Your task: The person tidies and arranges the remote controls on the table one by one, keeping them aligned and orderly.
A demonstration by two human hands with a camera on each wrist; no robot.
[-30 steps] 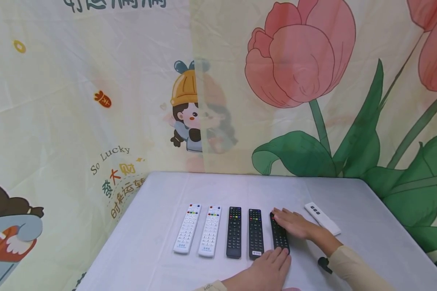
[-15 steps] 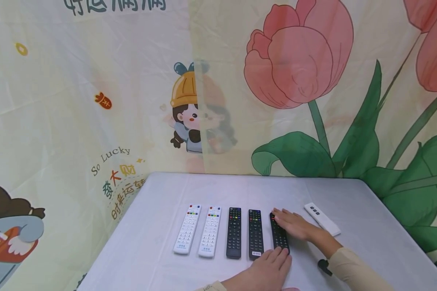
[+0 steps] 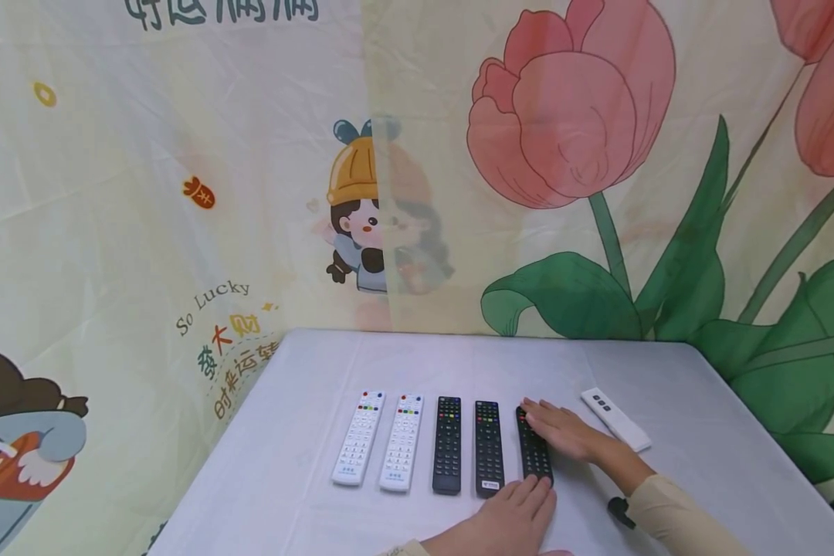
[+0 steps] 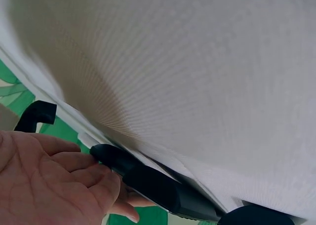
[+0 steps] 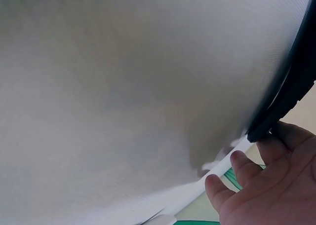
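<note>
A black remote control (image 3: 533, 454) lies at the right end of a row on the white-covered table (image 3: 306, 525). My left hand (image 3: 510, 516) has its fingers extended against the near end of this remote. At its far end, my right hand (image 3: 561, 429) reaches in from the right, fingertips overlapping the top edge. In the left wrist view, the left hand (image 4: 61, 185) touches the black remote's end (image 4: 116, 157) with straight fingers. The right wrist view shows the right hand (image 5: 276, 178) palm toward the camera, one or two fingers at the black remote's end (image 5: 261, 129).
To the left, in the same row, lie two black remotes (image 3: 448, 445) (image 3: 489, 448) and two white remotes (image 3: 358, 439) (image 3: 401, 443). A slim white remote (image 3: 615, 419) lies slanted beyond the right forearm. A printed cloth (image 3: 417, 309) hangs behind the table.
</note>
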